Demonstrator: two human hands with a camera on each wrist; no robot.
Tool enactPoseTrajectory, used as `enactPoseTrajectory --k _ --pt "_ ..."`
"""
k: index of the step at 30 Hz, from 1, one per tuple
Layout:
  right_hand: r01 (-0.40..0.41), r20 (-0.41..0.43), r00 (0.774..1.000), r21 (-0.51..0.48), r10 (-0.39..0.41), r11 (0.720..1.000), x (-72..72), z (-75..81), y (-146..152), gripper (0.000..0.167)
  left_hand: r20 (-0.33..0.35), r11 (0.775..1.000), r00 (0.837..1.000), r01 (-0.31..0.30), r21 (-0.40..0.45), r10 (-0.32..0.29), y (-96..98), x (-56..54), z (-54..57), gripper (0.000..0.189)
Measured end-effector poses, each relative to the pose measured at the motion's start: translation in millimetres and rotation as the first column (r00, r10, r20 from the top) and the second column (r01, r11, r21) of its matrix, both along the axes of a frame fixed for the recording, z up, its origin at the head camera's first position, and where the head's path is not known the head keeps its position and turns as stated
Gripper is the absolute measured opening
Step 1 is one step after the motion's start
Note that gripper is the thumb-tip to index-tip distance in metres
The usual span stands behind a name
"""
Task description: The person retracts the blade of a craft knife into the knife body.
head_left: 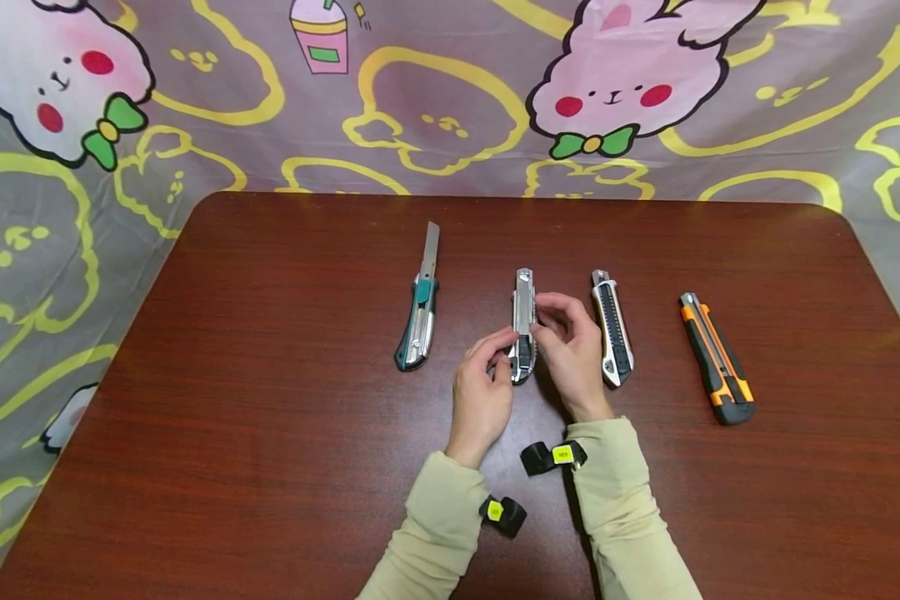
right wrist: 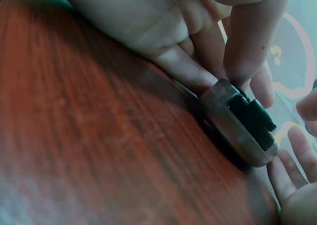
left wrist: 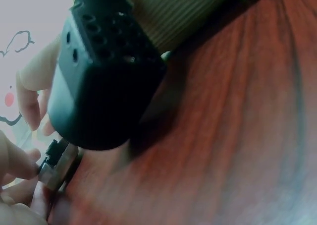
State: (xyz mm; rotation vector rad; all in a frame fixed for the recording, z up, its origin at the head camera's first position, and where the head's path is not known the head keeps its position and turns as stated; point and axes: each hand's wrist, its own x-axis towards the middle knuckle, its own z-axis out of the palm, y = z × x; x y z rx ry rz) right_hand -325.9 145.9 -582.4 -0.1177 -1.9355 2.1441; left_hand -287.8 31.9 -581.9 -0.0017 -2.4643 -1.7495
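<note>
A silver utility knife with a black slider lies upright in the head view, between both hands. My left hand holds its lower left side with thumb and fingertips, and the left wrist view has those fingers about the knife's end. On the other side, my right hand holds it with bent fingers, the thumb near the slider. In the right wrist view, right fingertips touch the butt end of the knife, close to the tabletop. No blade shows out of it.
Left of the hands lies a teal and silver utility knife with its long blade out. To the right are a white and black knife and an orange and black knife. A patterned cloth hangs behind the brown table.
</note>
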Motion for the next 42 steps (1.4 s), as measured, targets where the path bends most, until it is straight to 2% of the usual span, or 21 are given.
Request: enactPoseTrajectory --k 6,11,14,16,19,21,22,23,26,27,28,29,30,31,33,36,38,42 --pt "0.001 -0.002 1.000 0.014 -0.001 1.000 0.3 -0.5 0 0.034 -0.007 1.000 1.000 -0.002 0.008 0.002 0.8 0.1 -0.6 0.033" --pt "0.007 -0.003 1.000 0.023 -0.007 1.000 0.2 -0.9 1 0.034 0.020 0.999 1.000 -0.010 0.031 0.009 1.1 -0.3 -0.6 0.033" --pt "0.010 -0.004 1.000 0.013 -0.010 1.000 0.1 -0.7 1 0.034 0.065 0.994 0.997 -0.036 0.101 0.030 1.6 0.0 0.6 0.032" --pt "0.012 -0.004 1.000 0.002 -0.012 1.000 0.2 -0.6 0 0.034 0.072 0.982 0.996 -0.069 0.177 0.057 1.8 0.6 2.1 0.030" --pt "0.013 -0.003 1.000 -0.009 -0.013 1.000 0.3 -0.6 0 0.034 0.001 0.946 0.988 -0.145 0.290 0.151 0.0 0.4 4.4 0.025" --pt "0.013 -0.002 1.000 -0.012 -0.013 1.000 0.5 -0.5 0 0.034 -0.080 0.918 0.962 -0.220 0.329 0.260 -3.3 -0.7 5.0 0.022" --pt "0.014 -0.002 1.000 -0.011 -0.014 1.000 0.5 -0.5 0 0.034 -0.125 0.905 0.938 -0.269 0.328 0.324 -5.7 -1.7 5.3 0.022" --pt "0.015 -0.002 1.000 -0.010 -0.015 1.000 0.5 -0.5 -1 0.034 -0.164 0.890 0.906 -0.325 0.320 0.389 -8.6 -2.8 5.6 0.022" --pt "0.017 -0.002 1.000 -0.006 -0.017 1.000 0.3 -0.6 0 0.033 -0.258 0.839 0.805 -0.471 0.271 0.535 -18.2 -6.3 5.8 0.026" --pt "0.019 -0.003 1.000 -0.003 -0.019 1.000 0.2 -0.7 0 0.033 -0.277 0.824 0.778 -0.508 0.250 0.563 -21.3 -7.3 6.2 0.028" --pt "0.021 -0.002 1.000 -0.001 -0.021 1.000 0.2 -0.8 0 0.033 -0.288 0.812 0.759 -0.536 0.231 0.584 -24.3 -8.2 6.3 0.030" --pt "0.021 -0.002 1.000 0.000 -0.021 1.000 0.2 -0.8 0 0.033 -0.290 0.802 0.748 -0.556 0.217 0.597 -27.0 -8.8 6.2 0.032" --pt "0.020 -0.001 1.000 0.002 -0.020 1.000 0.3 -0.8 0 0.033 -0.277 0.795 0.745 -0.572 0.200 0.606 -29.5 -9.3 6.4 0.033" --pt "0.021 -0.001 1.000 0.002 -0.021 1.000 0.2 -0.9 0 0.033 -0.251 0.792 0.751 -0.585 0.176 0.611 -31.3 -9.7 6.6 0.035" --pt "0.021 -0.001 1.000 0.000 -0.021 1.000 0.2 -0.9 0 0.033 -0.170 0.798 0.780 -0.593 0.107 0.603 -33.7 -9.8 6.9 0.039" --pt "0.021 0.000 1.000 -0.001 -0.021 1.000 0.3 -1.2 0 0.033 -0.063 0.830 0.829 -0.557 -0.013 0.556 -35.5 -9.1 6.7 0.047" --pt "0.021 0.001 1.000 0.001 -0.021 1.000 0.2 -1.2 0 0.033 -0.034 0.852 0.855 -0.519 -0.076 0.518 -35.5 -8.6 6.2 0.052" --pt "0.015 0.004 1.000 0.006 -0.015 1.000 -0.2 -1.1 0 0.033 -0.033 0.864 0.874 -0.485 -0.133 0.486 -35.4 -8.8 5.0 0.056"
